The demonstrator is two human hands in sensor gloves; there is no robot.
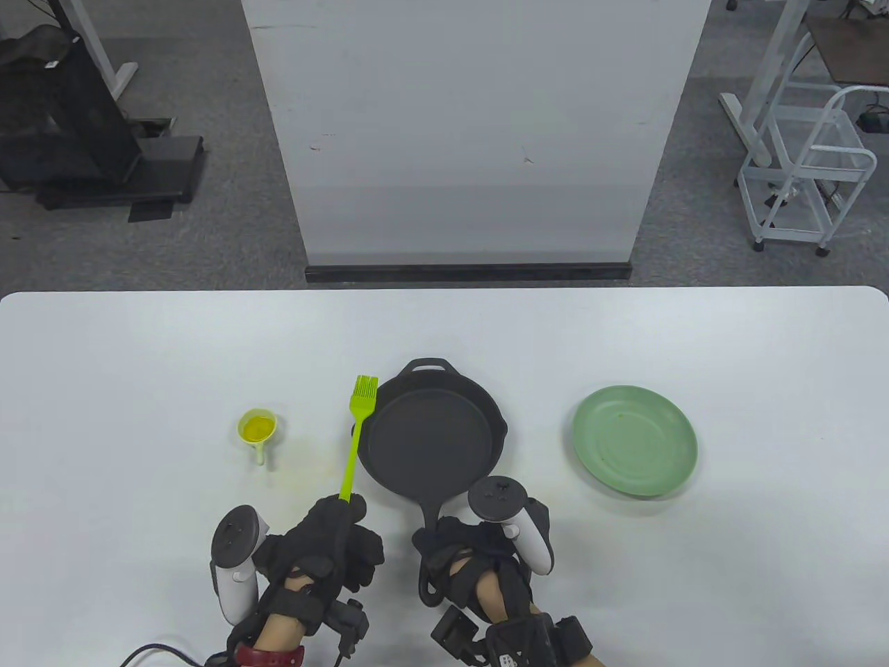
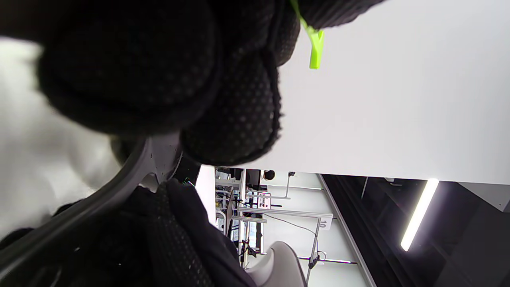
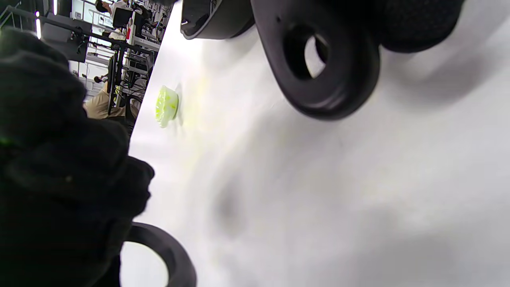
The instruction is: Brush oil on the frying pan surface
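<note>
A black cast-iron frying pan (image 1: 430, 438) sits mid-table, its handle pointing toward me. My right hand (image 1: 434, 538) grips the handle's end; the handle's hole (image 3: 330, 79) shows in the right wrist view. My left hand (image 1: 344, 514) grips the lower end of a lime-green silicone brush (image 1: 354, 445). The brush's bristles (image 1: 364, 394) lie just outside the pan's left rim. The handle tip (image 2: 316, 48) sticks out of my gloved fingers (image 2: 239, 107) in the left wrist view. A small yellow-green cup of oil (image 1: 258, 428) stands left of the brush and also shows in the right wrist view (image 3: 167, 104).
A green plate (image 1: 634, 440) lies to the right of the pan. The white table (image 1: 139, 361) stretches wide on both sides. A white panel (image 1: 472, 139) stands beyond the far edge.
</note>
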